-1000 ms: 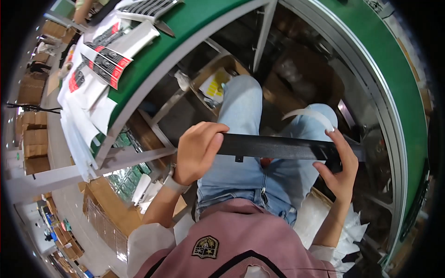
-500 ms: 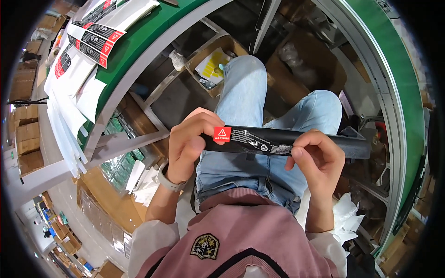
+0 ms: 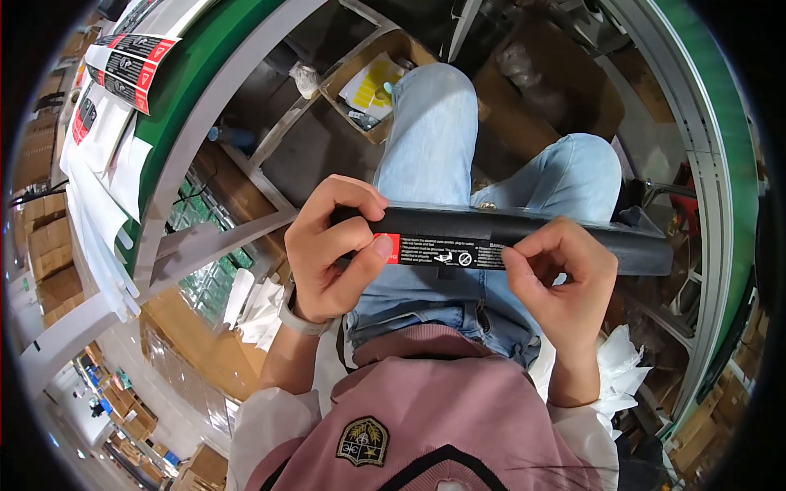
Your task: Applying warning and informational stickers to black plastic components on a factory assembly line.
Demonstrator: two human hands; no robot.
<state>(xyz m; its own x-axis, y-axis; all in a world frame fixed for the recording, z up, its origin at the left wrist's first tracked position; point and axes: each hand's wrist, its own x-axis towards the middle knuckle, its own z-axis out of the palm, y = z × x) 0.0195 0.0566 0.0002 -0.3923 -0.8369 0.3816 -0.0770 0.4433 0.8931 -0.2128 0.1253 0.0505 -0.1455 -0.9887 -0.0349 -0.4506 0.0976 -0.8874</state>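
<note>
A long black bar lies across my lap, its far right part resting over my thigh. Along its near side runs a black warning label with a red left end and white print. My left hand is closed at the left end, its thumb on the label's red part and its fingers curled by the bar's end, partly hiding both. My right hand pinches the label's right end between thumb and forefinger. Whether the label's middle touches the bar, I cannot tell.
Printed label sheets and white backing strips lie on the green bench at the left. An open carton with papers stands beyond my knees. Crumpled white paper is by my right elbow. Bench frame rails enclose both sides.
The label has come down to the bar's near side and looks flatter. My left thumb has moved onto its red end, covering part of it. The view has shifted slightly.
</note>
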